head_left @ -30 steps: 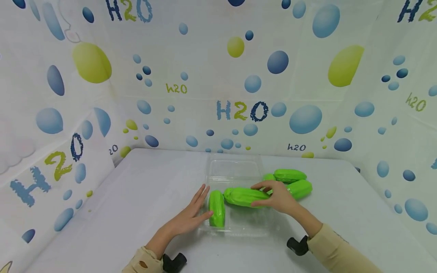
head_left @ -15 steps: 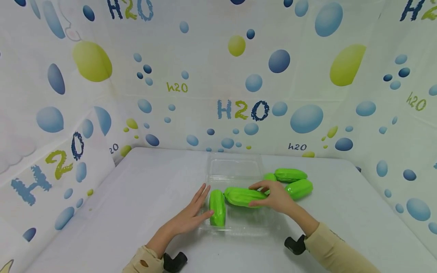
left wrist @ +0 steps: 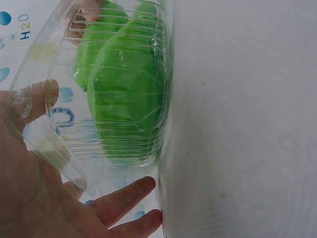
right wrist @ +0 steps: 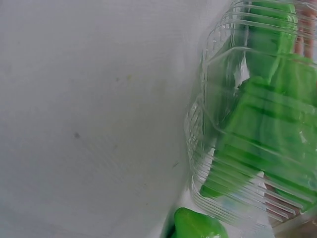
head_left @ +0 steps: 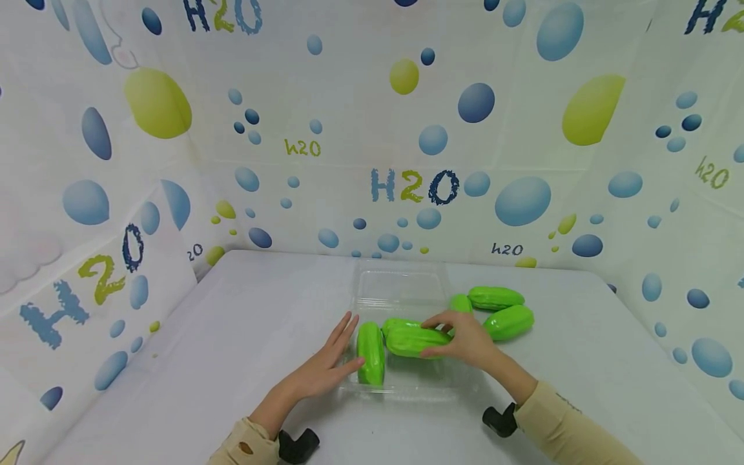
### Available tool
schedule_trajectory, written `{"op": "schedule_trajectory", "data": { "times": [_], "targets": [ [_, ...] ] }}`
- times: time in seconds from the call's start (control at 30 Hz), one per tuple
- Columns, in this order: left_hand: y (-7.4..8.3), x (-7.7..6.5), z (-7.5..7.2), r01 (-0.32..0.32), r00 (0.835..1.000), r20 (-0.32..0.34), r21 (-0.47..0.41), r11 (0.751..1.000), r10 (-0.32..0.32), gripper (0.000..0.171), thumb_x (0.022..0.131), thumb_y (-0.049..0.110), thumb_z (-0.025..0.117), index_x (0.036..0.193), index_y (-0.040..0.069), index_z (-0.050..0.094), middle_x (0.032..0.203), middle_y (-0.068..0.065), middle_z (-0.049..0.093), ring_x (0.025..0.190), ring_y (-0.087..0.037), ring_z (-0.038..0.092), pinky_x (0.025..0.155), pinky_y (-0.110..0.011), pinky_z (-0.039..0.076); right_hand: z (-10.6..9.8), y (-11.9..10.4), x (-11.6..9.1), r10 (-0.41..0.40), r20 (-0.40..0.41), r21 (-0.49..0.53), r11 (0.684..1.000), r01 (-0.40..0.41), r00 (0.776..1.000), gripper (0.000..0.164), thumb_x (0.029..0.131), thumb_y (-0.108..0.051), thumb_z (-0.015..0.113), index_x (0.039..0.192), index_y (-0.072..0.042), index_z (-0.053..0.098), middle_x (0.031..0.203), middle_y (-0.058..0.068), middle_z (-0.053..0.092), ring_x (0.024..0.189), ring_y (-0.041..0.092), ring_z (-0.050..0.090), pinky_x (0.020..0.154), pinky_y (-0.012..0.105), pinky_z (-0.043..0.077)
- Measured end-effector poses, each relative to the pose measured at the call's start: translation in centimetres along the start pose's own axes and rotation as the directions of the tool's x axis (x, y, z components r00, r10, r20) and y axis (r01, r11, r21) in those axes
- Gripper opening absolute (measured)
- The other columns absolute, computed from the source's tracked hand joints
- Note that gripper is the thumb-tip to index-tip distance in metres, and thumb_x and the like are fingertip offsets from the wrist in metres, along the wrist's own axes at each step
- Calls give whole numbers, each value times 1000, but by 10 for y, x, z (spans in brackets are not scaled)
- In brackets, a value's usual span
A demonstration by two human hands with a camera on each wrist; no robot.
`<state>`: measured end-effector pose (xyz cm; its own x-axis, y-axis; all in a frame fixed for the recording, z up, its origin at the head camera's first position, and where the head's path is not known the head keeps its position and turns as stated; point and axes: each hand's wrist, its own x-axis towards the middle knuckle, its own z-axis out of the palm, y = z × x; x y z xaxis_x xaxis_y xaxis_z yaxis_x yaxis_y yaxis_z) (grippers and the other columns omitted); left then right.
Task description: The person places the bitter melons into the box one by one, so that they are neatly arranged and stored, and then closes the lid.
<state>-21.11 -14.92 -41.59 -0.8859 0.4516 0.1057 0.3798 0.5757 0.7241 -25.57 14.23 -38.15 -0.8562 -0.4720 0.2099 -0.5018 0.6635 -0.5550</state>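
A clear plastic clamshell box [head_left: 418,387] stands with its lid [head_left: 401,284] folded back. Inside its left side lies a green, ridged, zucchini-like vegetable [head_left: 371,355], lengthwise. My right hand [head_left: 465,336] grips another zucchini-like vegetable [head_left: 409,340] crosswise in the box, thumb on the near side and fingers over the far side. Just behind this one, a further green vegetable [head_left: 401,322] shows only its upper edge. My left hand [head_left: 325,365] rests at the box's left edge, fingers straight and spread. The left wrist view shows green vegetables [left wrist: 126,89] through the ribbed wall.
Right of the box, several more green vegetables [head_left: 496,298] lie on the white table [head_left: 261,310], one partly behind my right hand. A patterned curtain [head_left: 325,97] hangs behind the table and along its sides. Black wrist-camera mounts [head_left: 298,447] sit below both cuffs.
My right hand has shifted slightly left and nearer with the vegetable it grips, so the one behind it shows more. My left hand stays in place.
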Motion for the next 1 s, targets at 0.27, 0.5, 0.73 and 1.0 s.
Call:
{"op": "schedule_trajectory", "data": {
  "times": [0.27, 0.5, 0.73, 1.0],
  "targets": [
    [0, 0, 1, -7, 1000, -3, -9, 1000, 7, 74, 94, 38, 48, 148, 15, 1, 152, -10, -7, 138, -31, 1, 102, -60, 17, 2, -3, 1, -41, 23, -112, 993, 43, 999, 51, 61, -47, 80, 101, -19, 69, 101, -4, 65, 83, 13, 59, 69, 28, 48],
    [1, -1, 1, 0, 1000, 1, -9, 1000, 0, 75, 94, 39, 47, 148, 18, 1, 153, -9, -7, 138, -31, 0, 102, -60, 17, 8, -7, -2, -77, 31, -184, 980, 82, 997, 48, 59, -43, 82, 98, -18, 70, 96, -6, 64, 77, 9, 55, 65, 25, 46],
    [-1, 0, 2, 2, 1000, 3, -4, 1000, -2, 75, 94, 40, 47, 148, 19, 0, 153, -9, -7, 138, -30, 0, 102, -60, 17, 15, -7, -3, -68, 26, -238, 969, 73, 997, 48, 60, -43, 82, 99, -20, 69, 96, -7, 60, 78, 9, 53, 65, 27, 45],
    [-1, 0, 0, 19, 1000, 10, -8, 1000, -19, 76, 93, 44, 47, 148, 19, 1, 153, -6, -8, 138, -28, 0, 103, -58, 17, 15, -8, -3, -63, 25, -249, 966, 67, 998, 53, 58, -40, 84, 102, -16, 68, 95, -5, 60, 79, 10, 55, 65, 27, 45]
  ]
}}
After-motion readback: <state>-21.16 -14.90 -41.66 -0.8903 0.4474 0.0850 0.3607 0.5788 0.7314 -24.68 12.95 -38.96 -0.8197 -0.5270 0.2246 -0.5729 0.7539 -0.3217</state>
